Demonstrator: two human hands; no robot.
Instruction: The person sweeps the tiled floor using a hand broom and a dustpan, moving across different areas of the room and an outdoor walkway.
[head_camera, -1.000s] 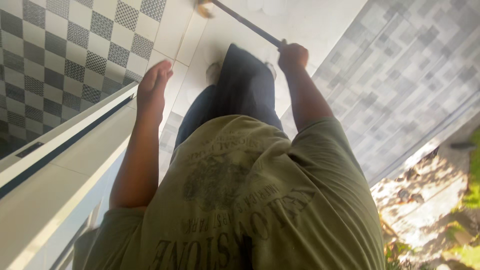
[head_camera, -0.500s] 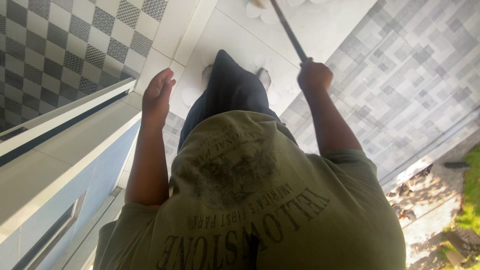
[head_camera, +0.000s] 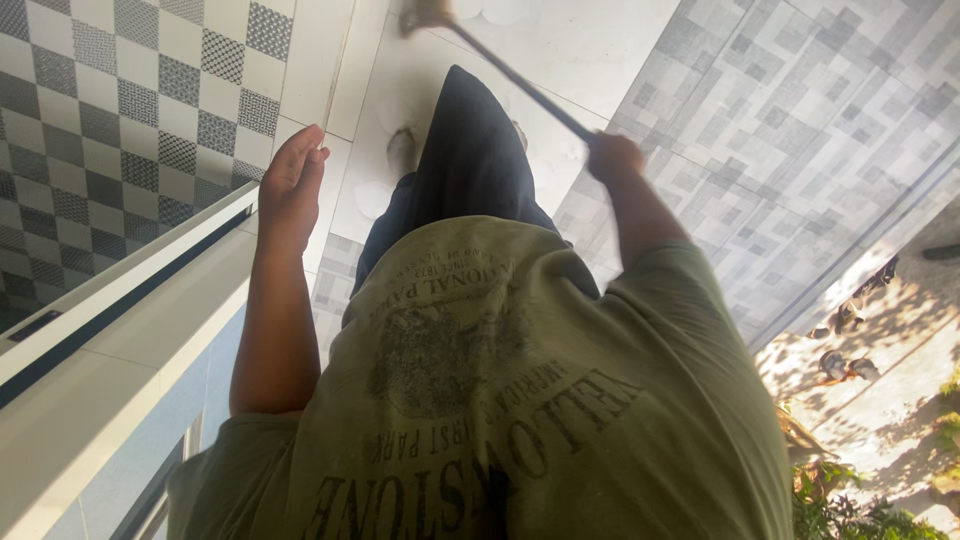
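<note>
Item one: your right hand (head_camera: 612, 158), closed in a fist around the near end of a long dark handle (head_camera: 520, 88). The handle runs up and away from that grip, slanting toward your left, and ends in a blurred, pale brown head (head_camera: 425, 16) that sits on the white floor tiles (head_camera: 590, 45) at the top edge of the view. Whether that head is a mop or a broom cannot be told; it is too smeared.

Item two: your left hand (head_camera: 290, 185), empty, fingers together and loosely extended, palm turned inward. It holds nothing and touches nothing. It hangs well apart from the grip, across your body, just above a white ledge with a dark strip (head_camera: 130, 290).

Item three: dark trousers (head_camera: 470, 150), directly between the two hands, with one foot (head_camera: 402, 152) showing just beside them on the white tiles, below the handle's head.

Item four: olive-green shirt (head_camera: 520, 400) with dark print, filling the view nearest to you, below both hands.

Item five: grey patchwork tiles (head_camera: 790, 130), on the outer side of the grip.

Item six: black-and-white checkered tiles (head_camera: 130, 110), beyond the empty hand.

Item seven: sunlit ground with plants (head_camera: 880, 400), well behind the grip at the lower corner.
</note>
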